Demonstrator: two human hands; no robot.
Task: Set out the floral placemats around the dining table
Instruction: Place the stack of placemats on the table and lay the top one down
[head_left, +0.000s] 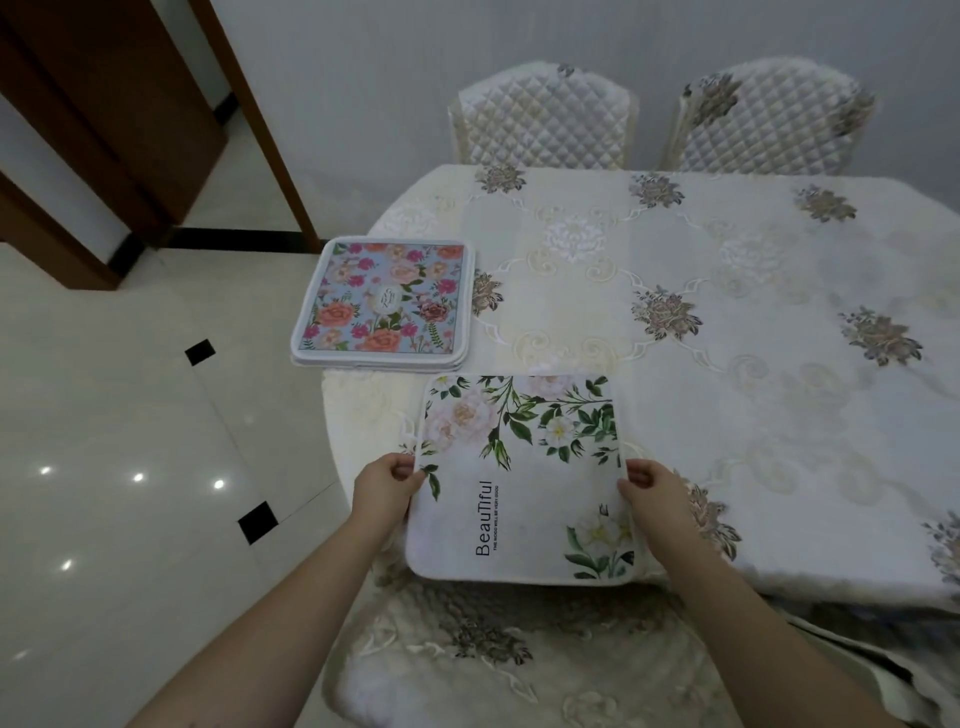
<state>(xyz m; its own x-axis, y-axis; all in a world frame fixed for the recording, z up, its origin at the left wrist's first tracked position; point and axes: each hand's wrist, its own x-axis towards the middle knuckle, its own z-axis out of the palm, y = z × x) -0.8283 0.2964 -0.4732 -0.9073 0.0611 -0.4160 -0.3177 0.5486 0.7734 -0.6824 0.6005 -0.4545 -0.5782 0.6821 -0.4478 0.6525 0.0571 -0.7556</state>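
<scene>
A white floral placemat (524, 478) printed with "Beautiful" and green leaves lies at the near edge of the dining table (727, 322), its near end overhanging the edge slightly. My left hand (387, 486) pinches its left edge. My right hand (652, 486) pinches its right edge. Farther away, at the table's left end, a stack of placemats (384, 301) sits with a blue one covered in pink and orange roses on top.
The table wears a cream embroidered cloth. Two quilted chairs (545, 117) (769, 117) stand at its far side, and a covered chair seat (498, 660) is just below me. Glossy tiled floor (130, 441) and a wooden door frame (104, 130) lie to the left.
</scene>
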